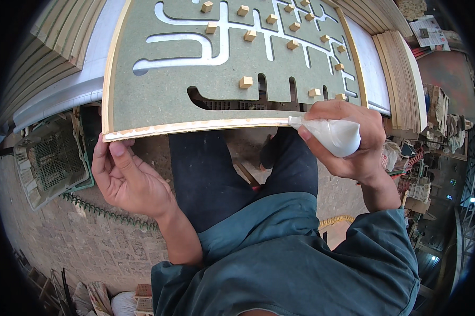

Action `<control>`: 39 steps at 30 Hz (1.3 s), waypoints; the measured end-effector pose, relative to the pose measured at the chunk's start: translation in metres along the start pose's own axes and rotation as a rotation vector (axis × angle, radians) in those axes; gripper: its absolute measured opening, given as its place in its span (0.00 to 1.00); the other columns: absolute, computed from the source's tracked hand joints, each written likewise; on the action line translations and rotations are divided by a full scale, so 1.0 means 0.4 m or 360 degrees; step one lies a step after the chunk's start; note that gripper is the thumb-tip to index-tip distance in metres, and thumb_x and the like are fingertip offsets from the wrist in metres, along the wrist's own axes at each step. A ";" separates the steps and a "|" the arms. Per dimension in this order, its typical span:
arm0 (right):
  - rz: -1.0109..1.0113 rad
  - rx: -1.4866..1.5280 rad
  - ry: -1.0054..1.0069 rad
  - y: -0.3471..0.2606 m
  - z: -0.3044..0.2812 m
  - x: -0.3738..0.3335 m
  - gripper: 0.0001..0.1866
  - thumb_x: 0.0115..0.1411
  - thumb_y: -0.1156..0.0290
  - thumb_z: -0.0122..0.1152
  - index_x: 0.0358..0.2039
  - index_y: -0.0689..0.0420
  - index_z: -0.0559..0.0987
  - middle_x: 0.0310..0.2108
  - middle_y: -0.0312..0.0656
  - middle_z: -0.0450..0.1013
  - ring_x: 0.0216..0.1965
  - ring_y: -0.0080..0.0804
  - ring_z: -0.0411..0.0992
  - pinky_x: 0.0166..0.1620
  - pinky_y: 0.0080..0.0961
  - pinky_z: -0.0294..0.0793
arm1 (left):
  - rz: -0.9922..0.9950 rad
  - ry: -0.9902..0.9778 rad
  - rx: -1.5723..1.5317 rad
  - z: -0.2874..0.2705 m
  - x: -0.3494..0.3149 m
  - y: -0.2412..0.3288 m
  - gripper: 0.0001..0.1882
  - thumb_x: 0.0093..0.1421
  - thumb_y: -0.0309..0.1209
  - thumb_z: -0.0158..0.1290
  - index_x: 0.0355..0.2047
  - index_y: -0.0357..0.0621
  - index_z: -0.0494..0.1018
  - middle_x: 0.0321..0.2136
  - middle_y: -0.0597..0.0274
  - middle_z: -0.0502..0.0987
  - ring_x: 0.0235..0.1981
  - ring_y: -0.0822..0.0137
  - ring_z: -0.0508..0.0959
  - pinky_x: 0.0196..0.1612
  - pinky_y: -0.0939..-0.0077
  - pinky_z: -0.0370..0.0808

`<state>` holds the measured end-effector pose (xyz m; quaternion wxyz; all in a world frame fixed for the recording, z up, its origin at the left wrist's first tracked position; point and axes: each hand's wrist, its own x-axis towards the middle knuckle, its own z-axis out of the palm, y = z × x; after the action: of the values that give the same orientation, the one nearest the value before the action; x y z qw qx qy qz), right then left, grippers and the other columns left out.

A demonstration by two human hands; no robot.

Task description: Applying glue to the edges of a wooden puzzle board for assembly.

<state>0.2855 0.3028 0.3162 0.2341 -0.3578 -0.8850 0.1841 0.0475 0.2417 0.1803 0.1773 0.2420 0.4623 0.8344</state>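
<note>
A grey-green board with branching slots cut through it lies before me in a thin wooden frame. Small wooden blocks stand on it in several places. Along the near frame edge runs a whitish strip that looks like glue. My left hand pinches the near left corner of the framed board between thumb and fingers. A soft white cone-shaped squeeze bag is wrapped in my right hand, its narrow tip pointing left and touching the near edge right of the middle.
Wooden frame pieces are stacked at left and right of the board. A pale plastic crate sits low at the left. A green coiled hose trails over the brick floor, and a yellow hose lies at the right.
</note>
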 end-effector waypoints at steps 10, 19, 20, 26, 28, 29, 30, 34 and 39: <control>0.0056 -0.0057 -0.0014 0.006 -0.015 -0.020 0.09 0.43 0.77 0.67 0.27 0.61 0.79 0.25 0.43 0.76 0.24 0.29 0.76 0.28 0.20 0.73 | 0.0013 0.0016 -0.0027 0.010 -0.001 0.003 0.12 0.61 0.22 0.48 0.44 0.28 0.66 0.39 0.47 0.74 0.38 0.67 0.76 0.44 0.77 0.76; 0.0071 -0.0035 0.0000 0.016 -0.023 -0.033 0.09 0.42 0.77 0.67 0.28 0.61 0.79 0.25 0.43 0.76 0.24 0.31 0.76 0.30 0.21 0.74 | 0.0014 0.0020 -0.0021 0.006 -0.001 0.003 0.11 0.62 0.23 0.47 0.43 0.29 0.66 0.39 0.48 0.74 0.39 0.66 0.76 0.46 0.77 0.76; 0.0072 -0.0029 0.0011 0.018 -0.023 -0.035 0.09 0.42 0.77 0.67 0.28 0.61 0.79 0.25 0.44 0.76 0.25 0.31 0.76 0.30 0.21 0.74 | 0.0007 0.0010 -0.0014 0.006 -0.001 0.003 0.11 0.62 0.23 0.47 0.43 0.29 0.66 0.39 0.48 0.73 0.41 0.65 0.76 0.49 0.75 0.75; 0.0076 -0.0058 0.0027 0.027 -0.031 -0.046 0.10 0.42 0.78 0.67 0.28 0.61 0.79 0.26 0.44 0.76 0.25 0.31 0.77 0.31 0.21 0.75 | 0.0028 -0.0017 -0.0031 0.003 0.000 0.000 0.11 0.62 0.23 0.47 0.43 0.29 0.67 0.39 0.48 0.74 0.40 0.66 0.76 0.48 0.76 0.76; 0.0095 -0.0057 0.0035 0.028 -0.033 -0.050 0.10 0.42 0.77 0.67 0.28 0.61 0.79 0.26 0.44 0.76 0.25 0.31 0.77 0.31 0.21 0.75 | 0.0019 -0.0018 -0.0036 0.001 0.001 0.000 0.10 0.62 0.23 0.47 0.43 0.29 0.67 0.39 0.48 0.74 0.40 0.66 0.76 0.48 0.76 0.76; 0.0110 -0.0055 0.0038 0.029 -0.035 -0.051 0.10 0.42 0.77 0.67 0.28 0.61 0.79 0.26 0.44 0.77 0.25 0.31 0.77 0.31 0.21 0.75 | 0.0011 -0.0013 -0.0041 0.001 0.002 0.000 0.10 0.62 0.23 0.46 0.43 0.30 0.67 0.39 0.49 0.74 0.40 0.66 0.76 0.48 0.76 0.76; 0.0113 -0.0055 0.0043 0.030 -0.037 -0.052 0.10 0.42 0.77 0.67 0.28 0.61 0.79 0.26 0.44 0.77 0.25 0.31 0.77 0.31 0.21 0.75 | 0.0011 -0.0019 -0.0043 0.001 0.002 -0.001 0.10 0.62 0.23 0.46 0.43 0.30 0.67 0.39 0.49 0.74 0.40 0.66 0.76 0.48 0.76 0.76; 0.0124 -0.0054 0.0046 0.035 -0.043 -0.062 0.09 0.42 0.77 0.66 0.28 0.61 0.79 0.25 0.43 0.77 0.25 0.30 0.77 0.30 0.21 0.75 | 0.0039 -0.0011 -0.0029 -0.001 0.002 -0.004 0.10 0.62 0.23 0.46 0.43 0.30 0.67 0.39 0.48 0.74 0.39 0.66 0.76 0.46 0.77 0.77; 0.0103 -0.0063 0.0076 0.043 -0.050 -0.073 0.09 0.42 0.78 0.66 0.28 0.61 0.79 0.25 0.43 0.76 0.24 0.30 0.77 0.30 0.20 0.75 | 0.0046 -0.0032 -0.0073 -0.003 0.004 -0.007 0.10 0.62 0.23 0.46 0.42 0.30 0.67 0.39 0.48 0.74 0.41 0.65 0.76 0.48 0.76 0.76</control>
<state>0.3244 0.2968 0.3159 0.2420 -0.3952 -0.8706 0.1653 0.0458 0.2430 0.1778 0.1754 0.2527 0.4377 0.8449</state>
